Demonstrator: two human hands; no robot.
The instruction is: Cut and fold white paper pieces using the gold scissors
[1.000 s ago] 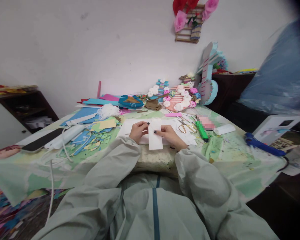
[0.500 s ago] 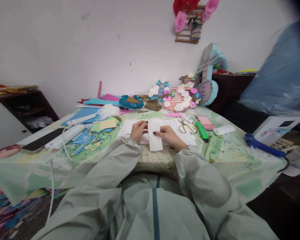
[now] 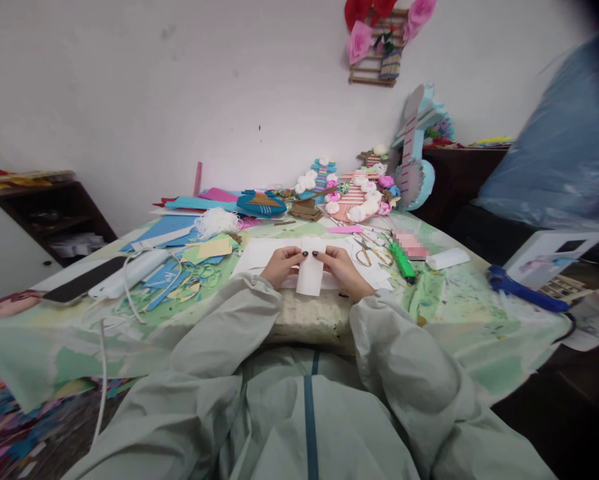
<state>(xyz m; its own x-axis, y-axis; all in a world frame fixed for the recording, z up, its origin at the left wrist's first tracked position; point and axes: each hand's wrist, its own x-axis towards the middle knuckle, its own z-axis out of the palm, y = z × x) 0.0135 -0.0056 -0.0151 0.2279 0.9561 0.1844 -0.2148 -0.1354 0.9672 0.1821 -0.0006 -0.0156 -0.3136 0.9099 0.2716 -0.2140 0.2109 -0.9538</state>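
Note:
A narrow strip of white paper (image 3: 309,279) is held upright between my two hands, just above the table's front edge. My left hand (image 3: 282,265) pinches its left side, thumb in front. From the right, my right hand (image 3: 343,270) grips the other side in the same way. Both thumbs lie on the front face near each other; the fingers behind the strip are hidden. Under and behind my hands lie larger white sheets (image 3: 252,257). Gold-handled scissors (image 3: 364,256) rest to the right of my right hand.
Paper scraps (image 3: 186,287), a black phone (image 3: 85,280) and a white cable (image 3: 129,287) lie left. A green utility knife (image 3: 402,260) and a blue glue gun (image 3: 526,291) lie right. Along the wall stand paper guitar crafts (image 3: 354,200) and a ball of white yarn (image 3: 216,225).
My right thumb has moved up the strip and my left thumb has come onto its front, so the thumbs are now level. The strip has shifted slightly up and left.

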